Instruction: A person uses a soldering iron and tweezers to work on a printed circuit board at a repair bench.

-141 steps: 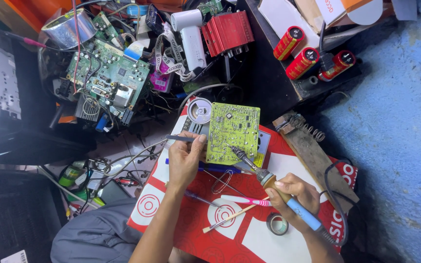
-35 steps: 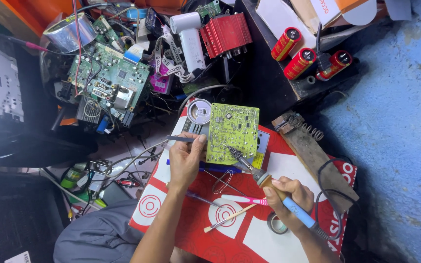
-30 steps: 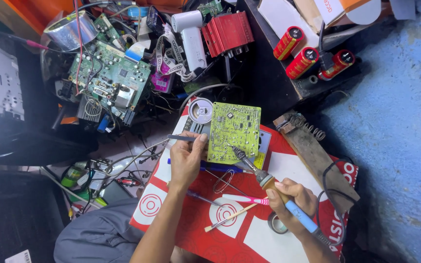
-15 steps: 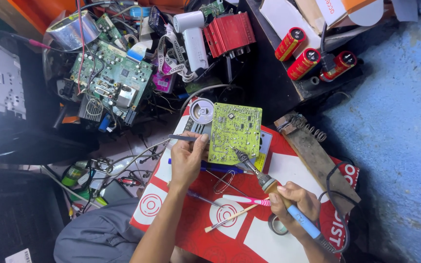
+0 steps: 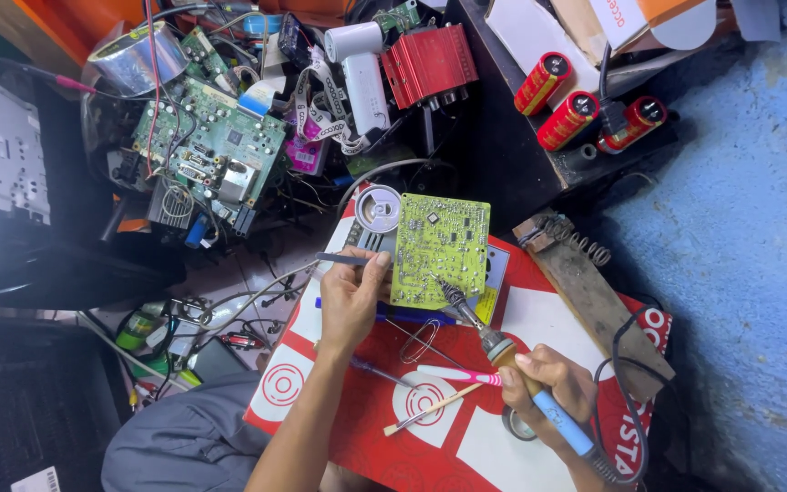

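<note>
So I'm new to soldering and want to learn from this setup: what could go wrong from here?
The soldering iron tip rests on the yellow-green circuit board, and the left hand steadies the board's edge close by, so a slip could burn fingers. The iron's black cord loops beside the right hand and could snag, jerking the tip. A pink toothbrush and a small brush lie under the iron and could scorch.
</note>
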